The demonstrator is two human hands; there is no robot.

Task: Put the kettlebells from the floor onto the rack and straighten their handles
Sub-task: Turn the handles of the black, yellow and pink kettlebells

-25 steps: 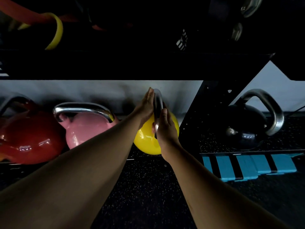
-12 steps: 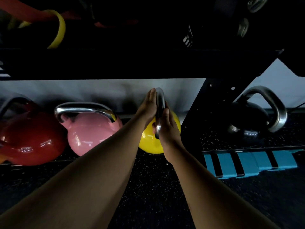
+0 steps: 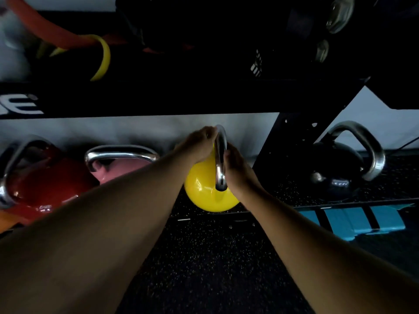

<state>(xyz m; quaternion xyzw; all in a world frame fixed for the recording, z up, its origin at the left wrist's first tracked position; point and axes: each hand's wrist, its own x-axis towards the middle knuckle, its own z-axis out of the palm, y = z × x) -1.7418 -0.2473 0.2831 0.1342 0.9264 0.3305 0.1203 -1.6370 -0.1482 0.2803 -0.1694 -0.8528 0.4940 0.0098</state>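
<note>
A yellow kettlebell sits on the low rack shelf, its chrome handle turned edge-on toward me. My left hand presses the handle's left side with fingers curled over the top. My right hand holds the handle's right side. A pink kettlebell and a red kettlebell stand to the left on the same shelf. A black kettlebell with a chrome handle rests to the right of the rack's upright.
The black rack upright slants just right of the yellow bell. An upper shelf beam hangs close overhead, with red and yellow bands above. A blue striped mat lies right. Speckled black flooring spreads below.
My left hand's fingers have curled over the top of the handle, where before they lay flat against it. The view has come a little closer to the yellow kettlebell.
</note>
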